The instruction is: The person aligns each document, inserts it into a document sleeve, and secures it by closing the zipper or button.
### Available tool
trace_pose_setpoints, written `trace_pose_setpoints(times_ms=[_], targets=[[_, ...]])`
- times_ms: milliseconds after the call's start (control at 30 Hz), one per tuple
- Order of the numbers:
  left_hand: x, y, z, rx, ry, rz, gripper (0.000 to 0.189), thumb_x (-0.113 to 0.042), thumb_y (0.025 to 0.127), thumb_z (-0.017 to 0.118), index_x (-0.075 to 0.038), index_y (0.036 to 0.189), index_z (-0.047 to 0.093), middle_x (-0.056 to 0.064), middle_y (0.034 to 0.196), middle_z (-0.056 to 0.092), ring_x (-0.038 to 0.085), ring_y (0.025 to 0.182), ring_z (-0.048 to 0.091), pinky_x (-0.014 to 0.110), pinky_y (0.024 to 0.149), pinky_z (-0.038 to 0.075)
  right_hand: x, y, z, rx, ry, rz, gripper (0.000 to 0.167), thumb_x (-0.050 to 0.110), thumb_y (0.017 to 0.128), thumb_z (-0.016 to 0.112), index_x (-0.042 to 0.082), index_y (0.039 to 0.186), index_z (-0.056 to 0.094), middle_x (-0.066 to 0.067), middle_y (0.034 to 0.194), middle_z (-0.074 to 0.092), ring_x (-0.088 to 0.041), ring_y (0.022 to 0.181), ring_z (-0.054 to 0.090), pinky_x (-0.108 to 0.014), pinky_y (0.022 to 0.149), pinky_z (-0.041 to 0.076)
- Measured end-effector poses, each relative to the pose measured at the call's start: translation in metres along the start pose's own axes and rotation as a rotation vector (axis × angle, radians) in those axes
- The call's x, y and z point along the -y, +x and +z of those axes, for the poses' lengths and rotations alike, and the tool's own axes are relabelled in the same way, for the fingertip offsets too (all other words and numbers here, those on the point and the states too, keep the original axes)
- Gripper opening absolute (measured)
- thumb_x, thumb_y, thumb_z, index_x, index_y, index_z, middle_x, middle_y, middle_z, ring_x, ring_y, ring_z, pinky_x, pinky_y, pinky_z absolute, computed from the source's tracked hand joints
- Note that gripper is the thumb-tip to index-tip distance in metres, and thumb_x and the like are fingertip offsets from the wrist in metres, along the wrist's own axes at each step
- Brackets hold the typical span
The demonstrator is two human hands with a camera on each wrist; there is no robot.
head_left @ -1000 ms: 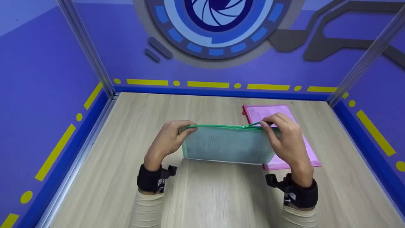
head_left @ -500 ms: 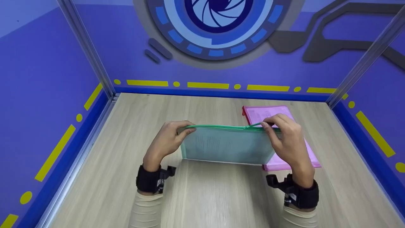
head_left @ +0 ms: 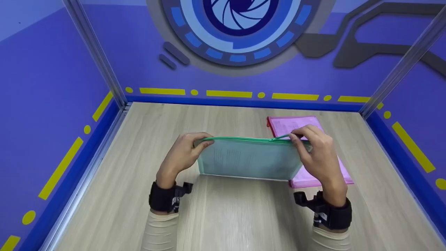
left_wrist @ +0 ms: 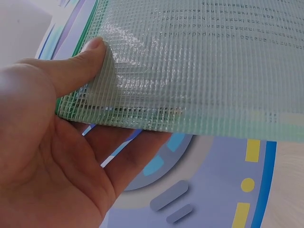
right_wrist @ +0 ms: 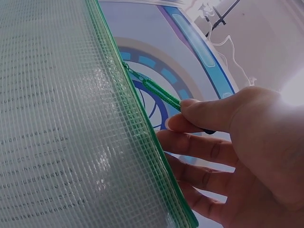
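Note:
A green mesh zipper pouch (head_left: 247,158) stands on its long edge on the table, printed paper showing through it. My left hand (head_left: 183,151) pinches its upper left corner; in the left wrist view the thumb (left_wrist: 83,64) lies on the near face, other fingers behind. With thumb and forefinger, my right hand (head_left: 315,150) pinches the green zipper pull cord (right_wrist: 161,92). That cord runs taut to the slider (right_wrist: 126,65), right of the middle of the top edge. The right hand's other fingers lie beside the zipper edge in the right wrist view.
A pink zipper pouch (head_left: 296,122) with a red zipper end lies flat behind and right of the green one, partly covered by it and the right hand. Purple panels (head_left: 226,80) wall the wooden table (head_left: 237,216) at the back and sides.
The left hand and the pouch's left end have shifted very slightly left. The right hand keeps its pinch on the cord, with the slider in nearly the same spot.

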State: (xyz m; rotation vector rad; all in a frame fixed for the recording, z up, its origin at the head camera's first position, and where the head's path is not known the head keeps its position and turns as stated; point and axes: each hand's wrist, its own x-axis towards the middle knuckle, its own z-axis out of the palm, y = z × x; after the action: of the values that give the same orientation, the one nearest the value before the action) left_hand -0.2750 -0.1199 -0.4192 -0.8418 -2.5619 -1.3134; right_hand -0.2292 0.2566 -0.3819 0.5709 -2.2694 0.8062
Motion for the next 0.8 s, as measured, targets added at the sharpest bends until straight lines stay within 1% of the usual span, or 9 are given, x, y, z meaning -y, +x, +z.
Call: trace_pose_setpoints(times_ms=[67, 133, 300, 400, 600, 800], targets=[[-0.0001, -0.0001, -0.0006, -0.003, 0.006, -0.004, 0.019, -0.030, 0.107, 0.065, -0.024, 0.116, 0.081, -0.008, 0.108, 0.077, 0.010, 0.092, 0.071, 0.038, 0.082, 0.055, 0.0001, 0.0002, -0.0007, 0.001, -0.005, 0.006, 0.008, 0.002, 0.097, 0.075, 0.006, 0.103, 0.078, -0.006, 0.097, 0.072, -0.015, 0.091, 0.067, -0.011, 0.088, 0.045], [0.0005, -0.0005, -0.0007, -0.005, 0.009, -0.010, 0.019, -0.030, 0.106, 0.065, -0.024, 0.115, 0.081, -0.008, 0.109, 0.077, 0.009, 0.093, 0.071, 0.039, 0.083, 0.055, -0.0006, 0.0008, -0.0004, -0.010, -0.002, -0.007, 0.007, 0.002, 0.097, 0.075, 0.006, 0.102, 0.078, -0.005, 0.096, 0.072, -0.016, 0.090, 0.067, -0.015, 0.086, 0.047], [0.0012, -0.0013, -0.0006, -0.007, 0.013, -0.014, 0.019, -0.032, 0.106, 0.065, -0.025, 0.114, 0.081, -0.008, 0.108, 0.077, 0.009, 0.094, 0.070, 0.039, 0.083, 0.055, -0.0027, 0.0013, 0.0021, -0.044, 0.016, -0.034, 0.010, -0.001, 0.095, 0.077, 0.008, 0.098, 0.077, -0.003, 0.094, 0.072, -0.017, 0.087, 0.067, -0.021, 0.084, 0.048], [0.0006, -0.0013, -0.0009, -0.007, 0.017, -0.011, 0.019, -0.031, 0.106, 0.065, -0.024, 0.114, 0.081, -0.008, 0.107, 0.077, 0.010, 0.094, 0.071, 0.040, 0.083, 0.056, -0.0026, 0.0005, 0.0014, -0.041, 0.019, -0.022, 0.010, -0.002, 0.094, 0.077, 0.007, 0.099, 0.077, -0.003, 0.095, 0.072, -0.017, 0.089, 0.067, -0.018, 0.085, 0.047], [0.0002, -0.0015, -0.0016, -0.007, 0.023, -0.017, 0.019, -0.030, 0.106, 0.065, -0.023, 0.115, 0.080, -0.007, 0.108, 0.077, 0.010, 0.095, 0.071, 0.039, 0.084, 0.056, -0.0033, -0.0004, -0.0007, -0.028, 0.017, -0.013, 0.005, 0.004, 0.098, 0.076, 0.004, 0.102, 0.077, -0.005, 0.096, 0.072, -0.017, 0.090, 0.067, -0.013, 0.088, 0.045], [0.0022, -0.0021, -0.0039, -0.010, 0.017, -0.022, 0.020, -0.030, 0.107, 0.065, -0.022, 0.116, 0.080, -0.007, 0.109, 0.077, 0.012, 0.096, 0.071, 0.039, 0.085, 0.056, -0.0039, -0.0003, -0.0015, -0.028, 0.011, -0.009, 0.004, 0.005, 0.099, 0.075, 0.004, 0.102, 0.077, -0.005, 0.097, 0.073, -0.017, 0.091, 0.067, -0.016, 0.088, 0.046]])
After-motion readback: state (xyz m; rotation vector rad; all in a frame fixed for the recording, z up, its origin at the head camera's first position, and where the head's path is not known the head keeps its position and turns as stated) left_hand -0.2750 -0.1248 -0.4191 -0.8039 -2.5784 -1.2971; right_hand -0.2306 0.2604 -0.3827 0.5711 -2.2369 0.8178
